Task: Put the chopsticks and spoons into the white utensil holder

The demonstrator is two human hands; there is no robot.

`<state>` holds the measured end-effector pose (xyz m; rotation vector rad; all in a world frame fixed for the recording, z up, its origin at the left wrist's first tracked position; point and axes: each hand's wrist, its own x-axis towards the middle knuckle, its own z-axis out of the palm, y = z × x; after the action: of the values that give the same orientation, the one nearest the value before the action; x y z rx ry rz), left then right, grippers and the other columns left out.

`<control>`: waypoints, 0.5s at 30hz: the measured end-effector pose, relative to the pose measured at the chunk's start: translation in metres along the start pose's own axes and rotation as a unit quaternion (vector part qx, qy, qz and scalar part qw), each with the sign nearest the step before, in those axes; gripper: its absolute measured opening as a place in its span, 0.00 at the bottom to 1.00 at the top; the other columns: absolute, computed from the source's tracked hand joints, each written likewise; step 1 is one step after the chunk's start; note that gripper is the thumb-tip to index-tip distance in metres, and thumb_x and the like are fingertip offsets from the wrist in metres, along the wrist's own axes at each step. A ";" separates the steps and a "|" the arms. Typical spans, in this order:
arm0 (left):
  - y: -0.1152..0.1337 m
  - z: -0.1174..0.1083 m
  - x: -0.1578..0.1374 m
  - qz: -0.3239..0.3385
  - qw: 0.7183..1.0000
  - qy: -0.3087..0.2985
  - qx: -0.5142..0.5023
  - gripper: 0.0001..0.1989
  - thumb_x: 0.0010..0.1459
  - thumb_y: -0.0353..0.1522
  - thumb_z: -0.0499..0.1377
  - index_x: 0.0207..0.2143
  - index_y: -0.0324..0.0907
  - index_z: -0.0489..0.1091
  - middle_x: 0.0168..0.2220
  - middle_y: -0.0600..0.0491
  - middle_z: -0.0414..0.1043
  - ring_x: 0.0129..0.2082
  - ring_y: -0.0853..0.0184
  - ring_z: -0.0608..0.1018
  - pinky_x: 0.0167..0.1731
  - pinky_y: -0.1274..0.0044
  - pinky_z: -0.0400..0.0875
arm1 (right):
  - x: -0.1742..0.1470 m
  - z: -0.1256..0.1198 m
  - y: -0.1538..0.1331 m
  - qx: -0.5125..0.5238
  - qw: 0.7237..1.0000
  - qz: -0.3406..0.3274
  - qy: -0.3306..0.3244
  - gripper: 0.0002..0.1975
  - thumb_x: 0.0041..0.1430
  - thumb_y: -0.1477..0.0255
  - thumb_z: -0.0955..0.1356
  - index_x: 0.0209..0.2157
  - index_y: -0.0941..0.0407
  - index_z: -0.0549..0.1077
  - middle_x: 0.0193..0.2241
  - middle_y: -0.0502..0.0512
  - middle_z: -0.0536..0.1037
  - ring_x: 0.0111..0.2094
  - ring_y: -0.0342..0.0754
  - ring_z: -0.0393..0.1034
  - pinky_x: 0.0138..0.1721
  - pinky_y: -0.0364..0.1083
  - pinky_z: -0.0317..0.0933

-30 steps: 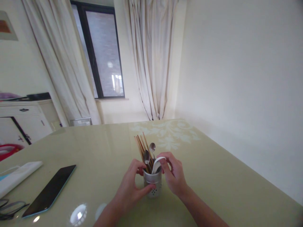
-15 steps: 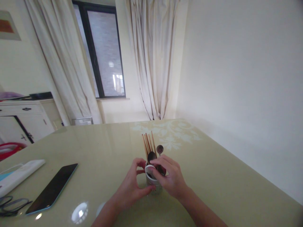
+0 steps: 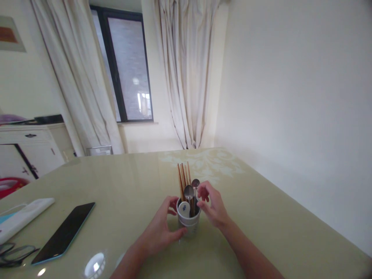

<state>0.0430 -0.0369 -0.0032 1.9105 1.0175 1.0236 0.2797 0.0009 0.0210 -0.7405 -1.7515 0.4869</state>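
A pale cup [image 3: 188, 223] stands upright on the table, holding several wooden chopsticks [image 3: 180, 180], two metal spoons [image 3: 188, 191] and a white ceramic spoon [image 3: 184, 209] with a blue mark, its rounded end showing at the rim. My left hand [image 3: 162, 223] is curved around the cup's left side, thumb against the front, fingers by the rim. To the right of the cup is my right hand [image 3: 213, 205], its fingers bent, thumb apart, nothing seen between them. Its fingertips are close to the rear metal spoon [image 3: 195, 183]; contact is unclear.
On the left of the glossy table [image 3: 122, 186] lie a dark phone [image 3: 65, 232], a white power strip [image 3: 26, 217] and eyeglasses [image 3: 17, 254]. A plain wall [image 3: 290, 116] borders the right side. Curtains [image 3: 186, 73] and a window are behind.
My right hand has let go of the white ceramic spoon and moved right, away from the cup's mouth, uncovering it. The ceramic spoon now sits lower in the cup. My left hand stays around the cup.
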 end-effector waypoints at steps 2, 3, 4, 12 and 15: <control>-0.001 0.000 0.000 -0.006 0.999 -0.012 0.031 0.38 0.53 0.32 0.72 0.62 0.45 0.61 0.56 0.45 0.73 0.53 0.56 0.77 0.56 0.63 0.72 | 0.001 -0.003 0.009 -0.001 0.999 0.014 -0.050 0.40 0.54 0.29 0.63 0.40 0.54 0.71 0.31 0.52 0.74 0.28 0.48 0.68 0.29 0.46 0.61; -0.002 0.000 0.000 -0.011 0.999 -0.016 0.042 0.36 0.53 0.33 0.72 0.62 0.44 0.62 0.56 0.45 0.74 0.53 0.56 0.77 0.56 0.63 0.72 | 0.001 -0.004 0.012 -0.006 0.997 0.022 -0.067 0.42 0.51 0.27 0.63 0.40 0.54 0.71 0.32 0.52 0.75 0.30 0.49 0.69 0.30 0.46 0.61; -0.004 0.000 0.001 -0.015 0.998 -0.020 0.051 0.35 0.53 0.34 0.72 0.61 0.43 0.63 0.55 0.45 0.74 0.52 0.56 0.76 0.55 0.64 0.72 | 0.001 -0.005 0.014 -0.012 0.996 0.029 -0.080 0.44 0.50 0.26 0.62 0.40 0.54 0.71 0.33 0.53 0.76 0.31 0.50 0.70 0.31 0.47 0.62; -0.030 0.000 0.004 -0.012 0.995 0.022 0.100 0.27 0.59 0.39 0.69 0.59 0.43 0.70 0.50 0.47 0.78 0.45 0.59 0.78 0.48 0.67 0.74 | -0.005 0.013 0.011 -0.058 0.986 0.062 -0.142 0.43 0.46 0.47 0.81 0.57 0.54 0.68 0.48 0.60 0.81 0.46 0.60 0.77 0.50 0.55 0.68; -0.042 -0.001 0.006 -0.009 0.994 0.036 0.101 0.34 0.58 0.36 0.67 0.66 0.46 0.65 0.55 0.46 0.77 0.44 0.61 0.78 0.50 0.65 0.75 | -0.005 0.017 0.016 -0.060 0.988 0.095 -0.110 0.36 0.49 0.57 0.81 0.56 0.53 0.69 0.47 0.58 0.82 0.47 0.59 0.78 0.50 0.54 0.69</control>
<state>0.0320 -0.0143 -0.0370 2.0338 1.2178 1.0175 0.2682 0.0097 0.0017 -0.9765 -1.9373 0.6149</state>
